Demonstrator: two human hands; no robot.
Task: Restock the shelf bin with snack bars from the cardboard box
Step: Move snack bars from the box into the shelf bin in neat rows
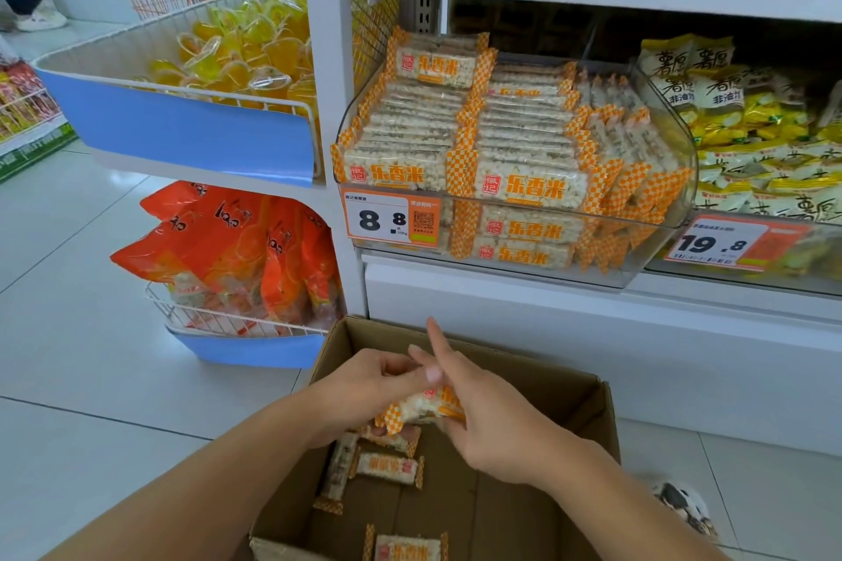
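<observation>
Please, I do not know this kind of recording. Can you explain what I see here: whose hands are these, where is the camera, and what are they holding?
There is no machine here. A person wears one camera on the head, so you look down at their own arms. The left hand and the right hand together hold snack bars over an open cardboard box on the floor. A few loose bars lie inside the box. Above, a clear shelf bin is already nearly full of the same bars, with a price tag on its front.

Both forearms are bare to each hand (364, 387), no sleeves visible.
</observation>
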